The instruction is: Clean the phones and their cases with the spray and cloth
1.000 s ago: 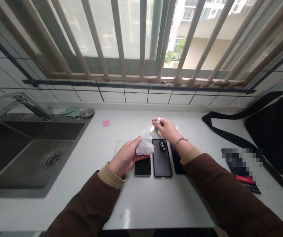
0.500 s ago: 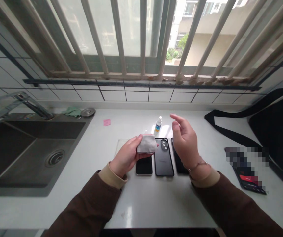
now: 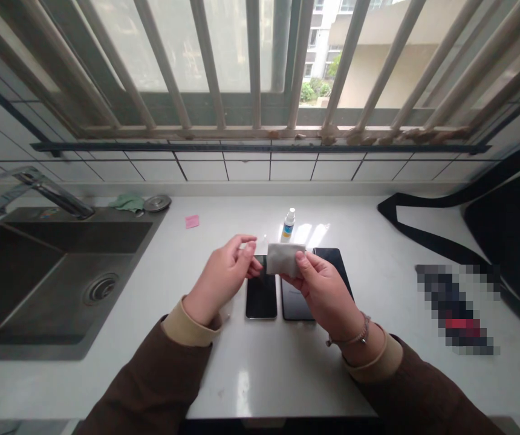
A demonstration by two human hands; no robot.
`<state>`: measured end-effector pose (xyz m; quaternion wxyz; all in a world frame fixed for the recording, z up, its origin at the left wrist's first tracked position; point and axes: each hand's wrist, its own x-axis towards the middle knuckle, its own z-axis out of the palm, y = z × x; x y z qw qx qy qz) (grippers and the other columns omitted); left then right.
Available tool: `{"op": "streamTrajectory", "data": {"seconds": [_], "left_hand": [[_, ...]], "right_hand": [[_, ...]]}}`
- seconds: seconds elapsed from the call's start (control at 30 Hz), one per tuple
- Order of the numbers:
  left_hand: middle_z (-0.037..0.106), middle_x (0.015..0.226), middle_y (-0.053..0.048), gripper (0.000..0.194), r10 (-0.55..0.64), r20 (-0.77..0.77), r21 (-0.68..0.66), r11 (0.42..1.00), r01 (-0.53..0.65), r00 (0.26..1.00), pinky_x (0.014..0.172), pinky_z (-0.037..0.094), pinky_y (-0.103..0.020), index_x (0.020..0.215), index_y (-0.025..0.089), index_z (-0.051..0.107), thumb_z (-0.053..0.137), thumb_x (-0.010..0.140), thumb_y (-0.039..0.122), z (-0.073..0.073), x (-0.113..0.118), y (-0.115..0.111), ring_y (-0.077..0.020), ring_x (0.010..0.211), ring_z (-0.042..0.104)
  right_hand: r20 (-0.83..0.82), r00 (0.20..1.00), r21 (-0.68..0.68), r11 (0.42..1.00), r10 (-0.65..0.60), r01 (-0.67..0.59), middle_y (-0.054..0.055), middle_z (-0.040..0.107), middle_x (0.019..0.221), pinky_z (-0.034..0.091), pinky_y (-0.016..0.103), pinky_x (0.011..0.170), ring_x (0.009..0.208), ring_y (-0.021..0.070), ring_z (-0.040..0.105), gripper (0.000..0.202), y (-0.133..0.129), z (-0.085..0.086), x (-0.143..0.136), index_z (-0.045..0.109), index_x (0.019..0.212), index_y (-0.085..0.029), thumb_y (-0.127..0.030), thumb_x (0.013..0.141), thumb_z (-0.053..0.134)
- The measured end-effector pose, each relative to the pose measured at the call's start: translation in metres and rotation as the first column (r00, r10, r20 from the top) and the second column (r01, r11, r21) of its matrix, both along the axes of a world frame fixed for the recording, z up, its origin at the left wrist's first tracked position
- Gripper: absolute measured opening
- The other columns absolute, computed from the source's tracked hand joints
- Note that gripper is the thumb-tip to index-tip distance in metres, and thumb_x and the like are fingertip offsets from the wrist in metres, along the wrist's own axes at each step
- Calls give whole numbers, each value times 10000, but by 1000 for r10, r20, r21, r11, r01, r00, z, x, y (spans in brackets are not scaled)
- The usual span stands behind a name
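My right hand point(image 3: 317, 273) pinches a small, flat grey-white rectangle that looks like a folded cloth point(image 3: 283, 258), held above the phones. Just left of it, my left hand point(image 3: 224, 269) has its fingers bent but apart, with nothing seen in them. Beneath the hands lies a black-screened phone point(image 3: 260, 299). Beside that, a dark phone or case point(image 3: 295, 302) is partly covered by the cloth and my right hand. A further black phone point(image 3: 336, 264) lies behind my right hand. Beyond the cloth stands a small white spray bottle point(image 3: 288, 225) with a blue and yellow label.
On the left is a sink point(image 3: 74, 290) with a chrome faucet point(image 3: 54, 190). A green cloth point(image 3: 127, 203) and a metal drain lid point(image 3: 157, 203) sit at its back edge. A pink slip point(image 3: 191, 222) lies on the counter. A black strap point(image 3: 432, 241) and a blurred dark item point(image 3: 457, 308) are at right.
The folded cloth has passed from my left hand to my right. My right hand has come in toward the middle and closed on it; my left hand has let go and drawn slightly left.
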<state>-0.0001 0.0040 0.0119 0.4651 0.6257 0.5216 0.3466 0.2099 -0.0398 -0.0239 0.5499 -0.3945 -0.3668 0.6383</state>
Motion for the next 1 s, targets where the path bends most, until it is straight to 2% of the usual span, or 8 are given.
{"op": "streamTrajectory", "data": {"seconds": [0.03,0.1,0.17,0.27,0.57,0.63,0.8,1.0], "left_hand": [[781,867,-119,407,124,-284,172,982,-76,951,778,569,-382,1271,187,718,572,1051,497,3,-9,4,-293,812,761],[784,940,-183,370,342,-690,360,927,-108,638,821,537,-446,1111,165,763,514,1049,431,7,-29,12,-370,897,753],[783,930,-223,435,313,-863,296,949,-105,398,793,525,-453,1048,140,767,477,1048,464,4,-47,17,-405,902,749],[780,922,-241,466,150,-944,140,989,-56,294,764,516,-429,992,131,754,517,1019,531,-7,-63,20,-399,902,746],[760,911,-252,270,162,-919,174,985,0,360,745,499,-402,1037,123,671,421,1032,226,-14,-59,22,-368,875,757],[756,850,-183,262,162,-856,182,983,-8,491,716,502,-368,1129,126,615,392,1059,243,-7,-55,23,-312,798,752],[637,684,30,224,56,-205,27,998,-51,977,575,456,-258,1153,208,600,464,1086,375,2,-37,19,-160,556,604],[520,648,63,234,-8,471,-451,857,249,882,454,330,-159,1007,137,711,720,1001,371,-8,-14,6,-48,459,417]], "right_hand": [[-22,1000,-24,1000,-20,19,95,793,1227,600,471,1062,1207,290,717,459,0,0,0,812,1136,-237,-648,936,770],[-43,998,-63,997,-48,45,103,787,1270,611,490,1066,1219,295,718,466,1,-1,1,809,1125,-232,-648,918,791],[-54,997,-79,995,-59,55,105,785,1280,616,500,1069,1206,290,723,454,1,-3,1,807,1122,-230,-638,924,788],[-70,995,-101,993,-73,65,106,790,1255,625,503,1060,1181,287,729,429,2,-5,2,807,1123,-229,-611,928,792],[-59,998,-85,996,-32,27,98,801,1212,603,463,1080,1132,253,744,365,1,-5,3,817,1135,-222,-527,933,818],[-46,999,-85,996,-27,23,100,802,1203,603,458,1074,1113,249,748,372,2,-6,3,814,1139,-217,-528,935,815],[-27,999,-99,995,-20,18,108,807,1179,612,460,1047,1082,253,754,405,2,-6,3,815,1139,-200,-532,907,837],[-10,998,-84,995,-54,53,99,815,1121,631,440,995,1029,237,759,422,3,-7,1,813,1105,-191,-553,890,835]]}}
